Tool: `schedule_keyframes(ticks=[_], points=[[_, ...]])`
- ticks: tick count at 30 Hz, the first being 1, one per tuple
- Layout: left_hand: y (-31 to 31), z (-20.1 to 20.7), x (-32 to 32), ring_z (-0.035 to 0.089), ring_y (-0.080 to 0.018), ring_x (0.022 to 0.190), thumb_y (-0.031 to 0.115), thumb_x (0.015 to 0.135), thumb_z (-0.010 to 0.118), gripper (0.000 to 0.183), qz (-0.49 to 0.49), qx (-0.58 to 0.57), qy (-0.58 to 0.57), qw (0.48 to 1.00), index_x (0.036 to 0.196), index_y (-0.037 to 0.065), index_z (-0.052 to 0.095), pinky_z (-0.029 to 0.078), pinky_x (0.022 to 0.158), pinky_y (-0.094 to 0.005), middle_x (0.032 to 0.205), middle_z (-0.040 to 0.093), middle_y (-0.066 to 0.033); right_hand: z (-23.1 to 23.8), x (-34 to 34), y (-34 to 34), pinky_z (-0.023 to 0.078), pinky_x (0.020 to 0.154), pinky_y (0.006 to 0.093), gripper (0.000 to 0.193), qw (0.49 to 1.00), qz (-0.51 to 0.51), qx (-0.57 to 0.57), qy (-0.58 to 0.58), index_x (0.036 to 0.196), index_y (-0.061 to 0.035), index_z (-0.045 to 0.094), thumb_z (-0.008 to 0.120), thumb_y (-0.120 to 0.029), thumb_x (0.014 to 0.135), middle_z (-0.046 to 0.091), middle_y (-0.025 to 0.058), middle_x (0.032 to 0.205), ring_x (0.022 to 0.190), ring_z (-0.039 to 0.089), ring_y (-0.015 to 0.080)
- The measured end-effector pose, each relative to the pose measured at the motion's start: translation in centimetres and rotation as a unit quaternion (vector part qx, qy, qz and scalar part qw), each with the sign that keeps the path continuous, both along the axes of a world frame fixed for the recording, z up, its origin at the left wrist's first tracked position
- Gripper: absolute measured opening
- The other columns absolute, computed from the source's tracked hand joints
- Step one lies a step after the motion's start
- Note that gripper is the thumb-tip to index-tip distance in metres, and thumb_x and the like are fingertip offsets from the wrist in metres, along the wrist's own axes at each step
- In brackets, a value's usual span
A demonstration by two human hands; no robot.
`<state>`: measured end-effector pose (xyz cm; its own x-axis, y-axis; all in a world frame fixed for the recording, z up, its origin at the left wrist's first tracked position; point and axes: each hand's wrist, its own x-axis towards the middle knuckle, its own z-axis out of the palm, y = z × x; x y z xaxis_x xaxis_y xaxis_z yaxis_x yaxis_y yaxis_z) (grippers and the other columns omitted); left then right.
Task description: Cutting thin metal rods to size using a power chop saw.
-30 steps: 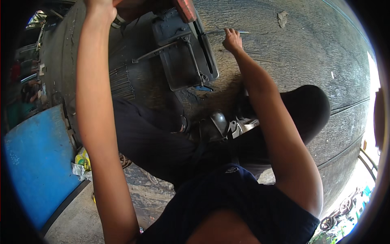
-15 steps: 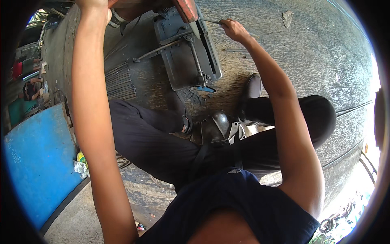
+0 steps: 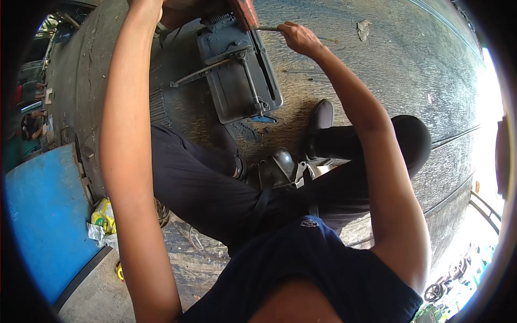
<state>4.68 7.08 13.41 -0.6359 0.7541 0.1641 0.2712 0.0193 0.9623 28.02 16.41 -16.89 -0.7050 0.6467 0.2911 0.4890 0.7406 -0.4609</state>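
Observation:
A chop saw with a grey metal base (image 3: 229,102) and a red blade guard (image 3: 245,13) stands on the floor ahead of me. My left hand (image 3: 146,4) is at the top edge beside the saw's reddish upper body; its fingers are out of the picture. To the right of the saw, my right hand (image 3: 300,39) is closed round a thin metal rod (image 3: 269,28). The rod's left end reaches to the guard, and its other end sticks out past my hand. Whether the blade touches the rod is hidden under the guard.
Several cut rods (image 3: 159,107) lie left of the saw, partly behind my left arm. My shoes flank the saw's near end, close to dark filings (image 3: 243,132). A blue panel (image 3: 48,215) and a yellow packet (image 3: 103,215) are at left. People (image 3: 33,124) sit far left.
The view has shifted, so the saw appears slightly further left. My right hand and the rod have come a little left with it. My left arm now covers more of the cut rods.

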Motion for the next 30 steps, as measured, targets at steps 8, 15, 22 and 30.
schedule_keyframes(ticks=[8, 15, 22, 30], points=[[0.2, 0.1, -0.2, 0.059, -0.029, 0.113, 0.049, 0.089, 0.051, 0.065, 0.012, -0.014, 0.003, 1.0, 0.132, 0.0, 0.051, 0.054, 0.086, -0.0422, 0.13, 0.055, -0.0187, -0.3, 0.4, -2.4, 0.049, 0.09, 0.0419, 0.029, 0.995, -0.02, 0.102, -0.003, 0.113, -0.008, 0.063, 0.046, -0.006, 0.09, 0.063, 0.0092, 0.108, 0.098, 0.06, 0.0332], [-0.6, 0.3, 0.4, 0.062, -0.0268, 0.106, 0.048, 0.09, 0.05, 0.06, -0.007, -0.002, -0.001, 1.0, 0.126, 0.0, 0.055, 0.054, 0.081, -0.0399, 0.122, 0.06, -0.0167, -0.2, 0.4, -5.0, 0.046, 0.089, 0.0418, 0.03, 0.992, -0.083, 0.09, -0.004, 0.112, -0.0094, 0.063, 0.05, -0.003, 0.086, 0.06, 0.0073, 0.104, 0.096, 0.057, 0.0303], [-1.2, 0.4, 1.7, 0.065, -0.0247, 0.099, 0.047, 0.09, 0.049, 0.055, -0.033, 0.022, 0.011, 0.999, 0.118, 0.0, 0.06, 0.054, 0.077, -0.0381, 0.113, 0.065, -0.0148, -0.3, 0.5, -6.8, 0.045, 0.09, 0.0417, 0.029, 0.992, -0.101, 0.08, 0.018, 0.111, -0.0087, 0.062, 0.049, -0.003, 0.086, 0.059, 0.0078, 0.106, 0.095, 0.057, 0.0307], [-1.0, 0.8, 1.9, 0.062, -0.0287, 0.109, 0.047, 0.091, 0.048, 0.061, -0.014, 0.0, 0.008, 1.0, 0.125, -0.002, 0.056, 0.053, 0.085, -0.0404, 0.122, 0.061, -0.0179, -0.2, 1.0, -6.9, 0.048, 0.086, 0.0433, 0.024, 0.989, -0.077, 0.066, 0.104, 0.105, -0.0024, 0.065, 0.049, -0.002, 0.086, 0.064, 0.0138, 0.095, 0.091, 0.063, 0.0341]])
